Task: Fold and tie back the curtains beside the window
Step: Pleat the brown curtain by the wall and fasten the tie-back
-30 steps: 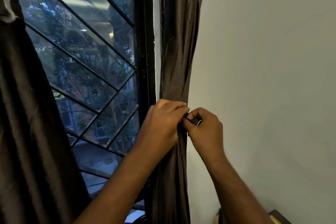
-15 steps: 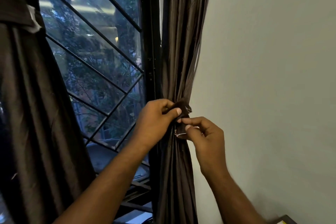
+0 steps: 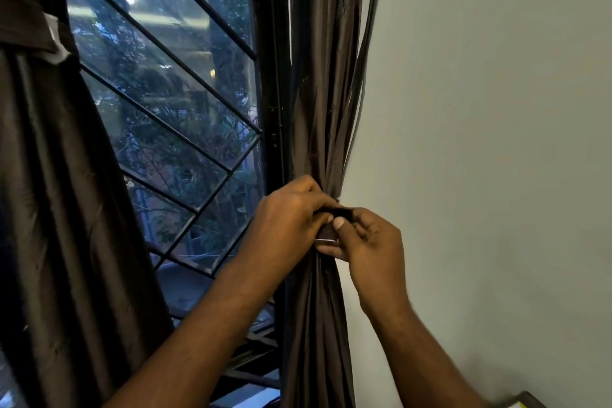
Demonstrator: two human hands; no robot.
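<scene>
Window-side wall [image 3: 480, 142], tie band [image 3: 341, 211] round curtain [image 3: 326, 92] pinched between left hand [image 3: 288, 228] and right hand [image 3: 374, 242] fingers [image 3: 340, 224].

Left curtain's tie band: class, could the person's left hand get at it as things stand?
Probably, once freed: nothing blocks the way to the tie band, but the left hand grips the right curtain's strap.

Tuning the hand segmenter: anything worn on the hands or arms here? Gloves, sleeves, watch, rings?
Nothing visible. The left hand and right hand are bare, with no gloves and no rings in view. The left forearm and right forearm are uncovered down to the frame edge: no sleeve, watch or band shows.
</scene>
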